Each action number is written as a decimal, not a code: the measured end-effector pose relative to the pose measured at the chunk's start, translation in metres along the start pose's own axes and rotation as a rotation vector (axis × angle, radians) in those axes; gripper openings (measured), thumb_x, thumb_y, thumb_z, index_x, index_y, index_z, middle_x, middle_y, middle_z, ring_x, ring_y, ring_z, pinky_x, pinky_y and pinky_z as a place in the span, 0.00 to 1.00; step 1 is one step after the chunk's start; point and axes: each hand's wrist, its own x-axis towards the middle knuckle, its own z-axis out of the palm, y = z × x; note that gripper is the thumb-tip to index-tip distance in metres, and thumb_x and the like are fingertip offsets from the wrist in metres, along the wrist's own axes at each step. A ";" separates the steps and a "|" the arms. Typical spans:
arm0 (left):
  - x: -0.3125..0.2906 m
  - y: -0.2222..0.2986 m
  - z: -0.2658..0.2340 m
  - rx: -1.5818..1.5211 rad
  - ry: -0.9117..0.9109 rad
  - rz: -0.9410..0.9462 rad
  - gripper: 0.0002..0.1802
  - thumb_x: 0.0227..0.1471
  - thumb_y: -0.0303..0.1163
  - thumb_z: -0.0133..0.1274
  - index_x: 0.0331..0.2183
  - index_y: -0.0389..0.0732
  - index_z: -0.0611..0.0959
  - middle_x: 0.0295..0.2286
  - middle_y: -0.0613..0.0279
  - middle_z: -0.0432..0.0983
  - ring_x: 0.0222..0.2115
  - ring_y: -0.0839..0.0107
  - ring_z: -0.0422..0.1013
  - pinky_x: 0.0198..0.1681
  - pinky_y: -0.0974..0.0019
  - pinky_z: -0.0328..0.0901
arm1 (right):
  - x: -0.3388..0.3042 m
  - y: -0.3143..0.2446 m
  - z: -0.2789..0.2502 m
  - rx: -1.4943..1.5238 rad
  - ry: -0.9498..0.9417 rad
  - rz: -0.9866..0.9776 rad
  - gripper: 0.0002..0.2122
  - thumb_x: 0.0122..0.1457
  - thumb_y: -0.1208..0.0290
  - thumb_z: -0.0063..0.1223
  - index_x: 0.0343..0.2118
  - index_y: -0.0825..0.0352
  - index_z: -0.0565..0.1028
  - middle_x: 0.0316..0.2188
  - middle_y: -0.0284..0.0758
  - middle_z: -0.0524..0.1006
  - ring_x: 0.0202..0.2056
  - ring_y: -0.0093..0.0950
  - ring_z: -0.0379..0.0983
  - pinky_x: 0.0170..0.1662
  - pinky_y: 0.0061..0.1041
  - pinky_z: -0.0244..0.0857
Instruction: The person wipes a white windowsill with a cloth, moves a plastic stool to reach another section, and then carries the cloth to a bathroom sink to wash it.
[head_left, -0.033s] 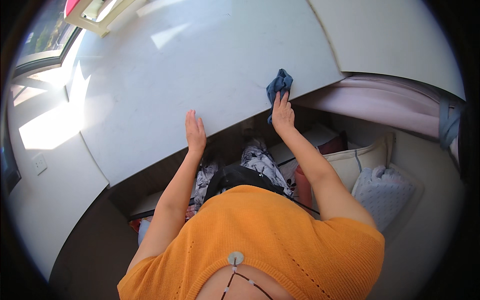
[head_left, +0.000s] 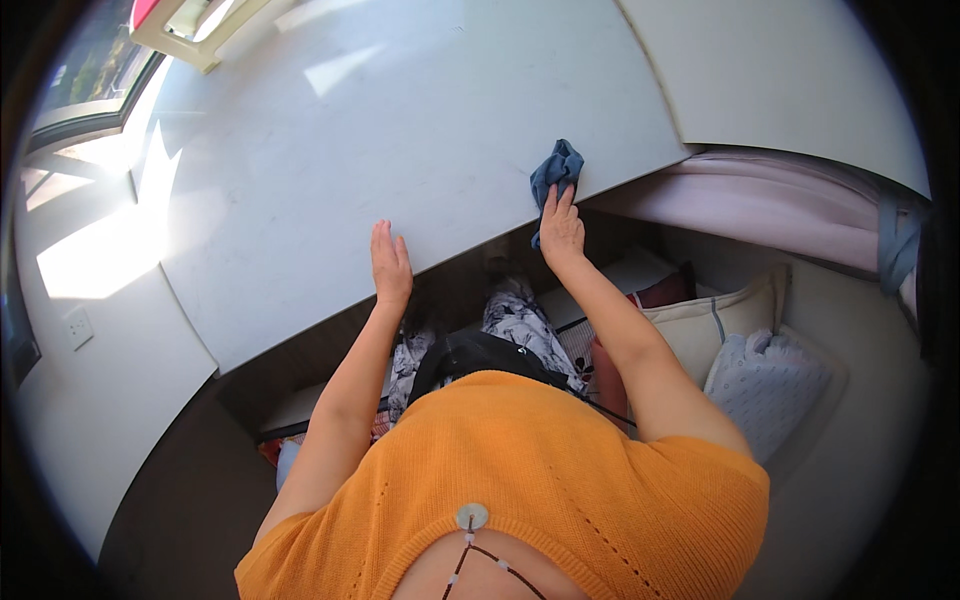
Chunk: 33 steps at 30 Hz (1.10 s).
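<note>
Bench: the white bench (head_left: pixel 420 130) spreads out ahead of the person, its front edge running on a slant just before the body; bright patches of sunlight lie on its far and left parts.
Blue cloth: the blue cloth (head_left: pixel 557 168) lies crumpled on the bench at the front edge, toward the right end, with a lower bit drooping past that edge.
Right hand: the right hand (head_left: pixel 563 235) is at the bench's front edge, holding the cloth, two fingers stretched over it and the others curled; the thumb is hidden.
Left hand: the left hand (head_left: pixel 390 265) is at the bench's front edge, left of the cloth, empty and flat, fingers together and thumb slightly apart; how firmly it touches, I cannot tell.
Window side: a window (head_left: pixel 95 95) and a wall socket (head_left: pixel 78 328) are left of the bench; a cream frame (head_left: pixel 165 48) with a red part is at its far left.
Soft things: pale pink fabric (head_left: pixel 770 210) with a blue band (head_left: pixel 898 240) extends from the bench's right corner; a cream cushion (head_left: pixel 750 308) and light quilted fabric (head_left: pixel 765 385) lie below that corner.
Clothing: an orange top (head_left: pixel 520 450) and patterned trousers (head_left: pixel 522 318) show in front of the bench.
</note>
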 end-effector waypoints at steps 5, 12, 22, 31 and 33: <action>0.001 -0.044 -0.026 -0.013 0.013 0.030 0.23 0.59 0.31 0.40 0.54 0.31 0.64 0.55 0.43 0.58 0.58 0.50 0.52 0.60 0.55 0.50 | -0.008 -0.075 -0.003 -0.035 -0.058 0.057 0.31 0.53 0.77 0.45 0.61 0.72 0.51 0.60 0.59 0.50 0.40 0.38 0.68 0.39 0.31 0.70; -0.007 -0.120 -0.114 -0.005 0.024 0.074 0.23 0.58 0.29 0.41 0.54 0.32 0.64 0.55 0.44 0.58 0.58 0.51 0.53 0.60 0.55 0.51 | -0.049 -0.237 0.002 -0.051 -0.091 0.003 0.30 0.55 0.76 0.44 0.62 0.70 0.53 0.61 0.60 0.48 0.39 0.34 0.66 0.39 0.29 0.69; -0.068 -0.259 -0.218 0.131 0.036 0.043 0.22 0.58 0.29 0.41 0.53 0.30 0.64 0.54 0.41 0.59 0.57 0.48 0.54 0.60 0.54 0.50 | -0.067 -0.463 -0.021 0.281 -0.047 -0.179 0.31 0.52 0.78 0.45 0.61 0.68 0.53 0.60 0.57 0.52 0.42 0.38 0.67 0.37 0.30 0.72; -0.048 -0.257 -0.235 0.070 0.070 0.011 0.22 0.59 0.30 0.41 0.53 0.31 0.64 0.54 0.41 0.59 0.57 0.49 0.54 0.59 0.55 0.51 | -0.040 -0.459 -0.084 1.220 0.177 -0.247 0.25 0.50 0.82 0.43 0.55 0.61 0.64 0.53 0.45 0.66 0.48 0.45 0.66 0.53 0.38 0.61; -0.042 -0.251 -0.233 0.060 0.071 0.020 0.22 0.59 0.30 0.41 0.53 0.31 0.64 0.54 0.42 0.59 0.57 0.49 0.54 0.59 0.55 0.51 | -0.033 -0.427 -0.096 1.330 0.291 -0.219 0.22 0.47 0.84 0.42 0.47 0.61 0.71 0.49 0.41 0.71 0.48 0.43 0.68 0.53 0.36 0.62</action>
